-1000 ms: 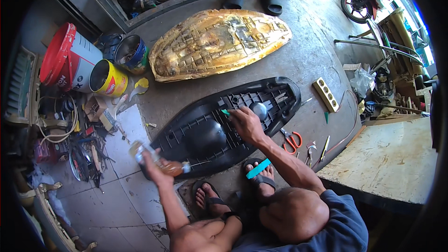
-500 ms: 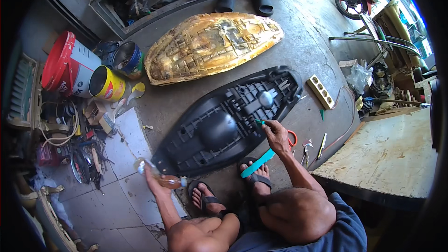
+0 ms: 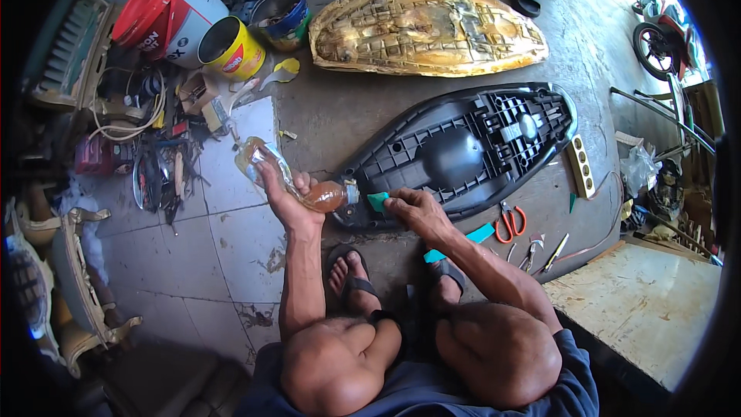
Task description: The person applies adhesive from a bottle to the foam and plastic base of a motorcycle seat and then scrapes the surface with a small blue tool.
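My left hand (image 3: 292, 197) is wrapped round a clear plastic bottle (image 3: 328, 196) with amber liquid in its neck end. The bottle lies tilted on its side, mouth pointing right; whether it is capped is too small to tell. Close to that mouth, my right hand (image 3: 421, 212) pinches a small teal piece (image 3: 377, 201) of thin sheet, with a narrow gap between them. Both hands are over the near left end of a black plastic motorcycle seat base (image 3: 471, 127), whose ribbed underside faces up. A teal strip (image 3: 461, 242) lies near my right foot.
Orange-handled scissors (image 3: 519, 222) and a cutter knife (image 3: 556, 252) lie right of the strip. Beyond the base rests a yellowed foam seat pad (image 3: 424, 27). A power strip (image 3: 580, 167) stands right. Buckets (image 3: 231, 48) and piled tools (image 3: 166, 170) are left, a wooden tabletop (image 3: 641, 301) near right.
My view has swung left. The bottle has come up and inward in my left hand. My right hand has moved left from the base's middle to the bottle's mouth with the teal piece.
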The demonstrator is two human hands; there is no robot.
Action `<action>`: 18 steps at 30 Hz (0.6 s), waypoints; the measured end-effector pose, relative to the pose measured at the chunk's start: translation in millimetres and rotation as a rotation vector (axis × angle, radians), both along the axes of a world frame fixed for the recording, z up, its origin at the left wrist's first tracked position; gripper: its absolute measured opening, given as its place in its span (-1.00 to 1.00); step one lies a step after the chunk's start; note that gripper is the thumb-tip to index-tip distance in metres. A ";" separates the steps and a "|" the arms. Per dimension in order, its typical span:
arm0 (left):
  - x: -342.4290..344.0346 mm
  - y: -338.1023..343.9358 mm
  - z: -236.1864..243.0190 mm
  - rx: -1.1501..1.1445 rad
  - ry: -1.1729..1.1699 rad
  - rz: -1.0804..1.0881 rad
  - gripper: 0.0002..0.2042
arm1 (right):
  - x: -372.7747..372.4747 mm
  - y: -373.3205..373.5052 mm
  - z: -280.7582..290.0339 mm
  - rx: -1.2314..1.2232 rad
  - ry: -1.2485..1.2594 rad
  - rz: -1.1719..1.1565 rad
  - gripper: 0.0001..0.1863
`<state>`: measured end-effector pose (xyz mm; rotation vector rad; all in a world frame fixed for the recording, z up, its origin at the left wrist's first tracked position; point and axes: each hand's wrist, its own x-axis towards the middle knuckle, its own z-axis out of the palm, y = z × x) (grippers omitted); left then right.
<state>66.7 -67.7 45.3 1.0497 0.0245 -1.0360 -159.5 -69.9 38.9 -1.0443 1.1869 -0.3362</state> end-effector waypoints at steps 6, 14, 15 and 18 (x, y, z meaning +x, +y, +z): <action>-6.0 -2.2 -5.7 -0.047 -0.036 -0.031 -0.63 | 27.4 -3.9 10.3 0.179 -0.167 -0.203 -0.69; 13.7 20.4 -24.8 0.327 -0.294 -0.084 -0.47 | 3.4 -56.5 -12.5 -0.177 -0.045 -0.138 -0.62; 18.2 19.3 -29.9 0.307 -0.209 -0.119 -0.49 | -12.5 -81.7 -32.7 -0.358 0.121 -0.171 -0.63; 32.0 33.3 -49.0 0.258 0.008 -0.302 -0.48 | -52.5 -161.6 -83.7 -1.134 0.509 -0.071 -0.78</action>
